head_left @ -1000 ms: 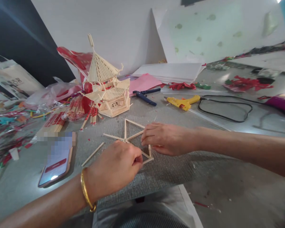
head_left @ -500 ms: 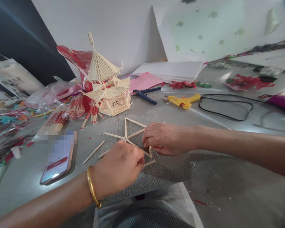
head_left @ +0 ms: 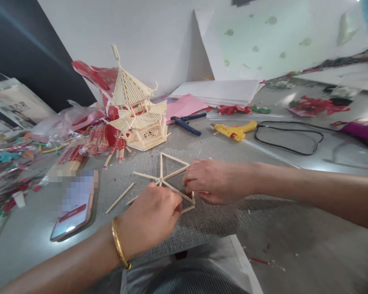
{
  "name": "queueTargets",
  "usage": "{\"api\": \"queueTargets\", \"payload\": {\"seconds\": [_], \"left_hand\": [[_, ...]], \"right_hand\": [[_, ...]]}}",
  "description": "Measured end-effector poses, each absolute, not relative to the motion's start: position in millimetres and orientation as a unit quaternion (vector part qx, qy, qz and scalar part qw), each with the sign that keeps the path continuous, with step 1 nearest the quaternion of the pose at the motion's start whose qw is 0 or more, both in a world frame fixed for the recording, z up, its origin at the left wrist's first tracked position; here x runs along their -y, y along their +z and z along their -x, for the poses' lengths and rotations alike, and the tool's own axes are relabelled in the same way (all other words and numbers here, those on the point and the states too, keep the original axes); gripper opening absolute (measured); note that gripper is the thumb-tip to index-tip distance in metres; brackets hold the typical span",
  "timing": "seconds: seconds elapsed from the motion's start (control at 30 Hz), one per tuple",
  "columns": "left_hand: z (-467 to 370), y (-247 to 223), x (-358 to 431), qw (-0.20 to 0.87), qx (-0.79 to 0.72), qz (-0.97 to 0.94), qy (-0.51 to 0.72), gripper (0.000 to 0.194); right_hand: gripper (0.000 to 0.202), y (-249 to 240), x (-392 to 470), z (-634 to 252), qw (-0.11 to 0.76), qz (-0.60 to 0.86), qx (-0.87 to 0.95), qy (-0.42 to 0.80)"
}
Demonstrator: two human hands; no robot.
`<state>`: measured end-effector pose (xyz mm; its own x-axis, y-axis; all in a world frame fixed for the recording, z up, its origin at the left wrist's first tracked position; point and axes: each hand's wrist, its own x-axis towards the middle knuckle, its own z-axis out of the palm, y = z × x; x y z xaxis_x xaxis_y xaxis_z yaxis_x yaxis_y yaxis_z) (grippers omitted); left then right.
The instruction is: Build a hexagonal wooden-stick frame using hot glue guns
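A flat frame of thin wooden sticks (head_left: 174,172) lies on the table, its spokes meeting at a centre with some outer sides in place. My right hand (head_left: 211,180) has its fingers closed on the frame's right side. Low in front of the frame, my left hand (head_left: 155,212), with a gold bangle at the wrist, pinches a wooden stick (head_left: 188,209). The far end of that stick meets the frame's lower right corner; the rest is hidden by my fingers. A loose stick (head_left: 119,198) lies left of the frame.
A stick-built pagoda model (head_left: 141,118) stands behind the frame. Blue-handled pliers (head_left: 187,124), a yellow glue gun (head_left: 236,131) and a black cable (head_left: 290,122) lie farther back. On the left are a phone (head_left: 75,208) and stick bundles (head_left: 96,141). The table's near edge is close to my lap.
My left hand has shifted slightly left, bringing the held stick's end from beyond the frame's lower right corner to meet it. My right hand stays at the frame's right side.
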<state>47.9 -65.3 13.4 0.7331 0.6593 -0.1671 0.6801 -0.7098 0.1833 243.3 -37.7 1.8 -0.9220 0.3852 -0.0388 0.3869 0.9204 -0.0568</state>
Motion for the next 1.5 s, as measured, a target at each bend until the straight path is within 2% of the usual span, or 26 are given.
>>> {"api": "queueTargets", "payload": {"seconds": [0.17, 0.53, 0.8, 1.5], "left_hand": [[-47.9, 13.5, 67.0, 0.1, -0.363, -0.925, -0.055, 0.024], [-47.7, 8.4, 67.8, 0.081, -0.361, -0.928, -0.048, 0.025], [-48.3, 9.1, 67.6, 0.08, -0.362, -0.927, -0.055, 0.025], [-49.4, 15.8, 67.7, 0.071, -0.359, -0.928, -0.07, 0.028]], "right_hand": [[0.016, 6.5, 41.1, -241.9, 0.043, -0.206, -0.977, -0.027], [0.014, 8.7, 42.3, -241.0, 0.053, -0.205, -0.977, -0.013], [0.011, 3.2, 40.1, -245.2, 0.027, -0.178, -0.984, 0.003], [0.025, 0.1, 33.0, -239.5, 0.019, -0.135, -0.99, -0.026]]}}
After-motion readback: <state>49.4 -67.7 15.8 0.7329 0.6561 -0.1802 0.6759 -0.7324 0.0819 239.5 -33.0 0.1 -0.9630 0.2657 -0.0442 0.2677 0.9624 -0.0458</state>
